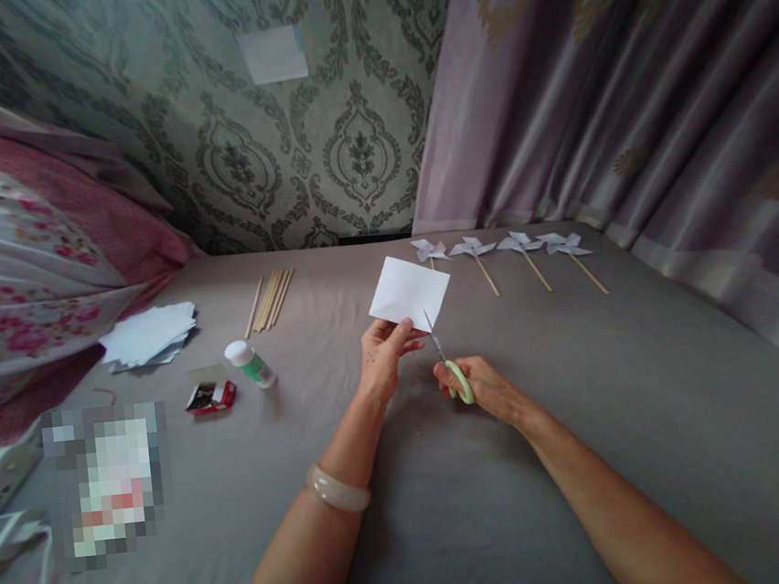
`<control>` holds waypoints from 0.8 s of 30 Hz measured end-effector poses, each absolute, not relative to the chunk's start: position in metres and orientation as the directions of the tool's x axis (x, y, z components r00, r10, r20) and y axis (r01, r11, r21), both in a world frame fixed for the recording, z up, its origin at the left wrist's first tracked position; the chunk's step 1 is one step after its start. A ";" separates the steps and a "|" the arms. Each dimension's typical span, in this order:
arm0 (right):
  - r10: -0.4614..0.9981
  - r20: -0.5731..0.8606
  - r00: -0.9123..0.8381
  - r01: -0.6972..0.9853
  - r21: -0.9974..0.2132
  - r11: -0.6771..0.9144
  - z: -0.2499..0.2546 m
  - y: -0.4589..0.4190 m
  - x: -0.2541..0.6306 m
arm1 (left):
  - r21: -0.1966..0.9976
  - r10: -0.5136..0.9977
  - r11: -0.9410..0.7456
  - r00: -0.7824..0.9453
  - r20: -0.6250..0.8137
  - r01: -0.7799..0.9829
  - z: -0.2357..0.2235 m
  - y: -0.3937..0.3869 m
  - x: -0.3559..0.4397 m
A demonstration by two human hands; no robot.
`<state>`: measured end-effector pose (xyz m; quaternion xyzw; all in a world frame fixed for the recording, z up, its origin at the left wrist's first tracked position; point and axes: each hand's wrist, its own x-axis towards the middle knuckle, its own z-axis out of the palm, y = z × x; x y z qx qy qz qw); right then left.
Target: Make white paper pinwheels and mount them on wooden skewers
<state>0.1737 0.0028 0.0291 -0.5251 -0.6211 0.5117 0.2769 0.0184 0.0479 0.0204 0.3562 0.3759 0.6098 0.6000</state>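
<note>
My left hand (382, 352) pinches a white sheet of paper (407, 290) by its lower edge and holds it up above the grey cloth. In my right hand (477, 384) is a pair of scissors (462, 382) with pale green handles, my fingers through the loops. The blades meet the paper near its lower right corner, one blade showing in front of the sheet. Behind the paper, paper pinwheels (523, 242) on wooden sticks lie in a row, the leftmost partly hidden by the sheet.
At left lie a stack of white paper (149, 333), several wooden sticks (273, 299), a glue stick (250, 364) and a small red box (210, 396). A power strip (0, 472) with a white cable sits at the far left. Curtains (617, 77) hang along the right.
</note>
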 end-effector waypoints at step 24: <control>0.961 -0.197 -0.195 0.349 -0.929 -0.119 0.015 0.006 0.172 | 0.872 0.999 -0.017 -0.041 -0.004 -0.489 0.024 0.048 0.018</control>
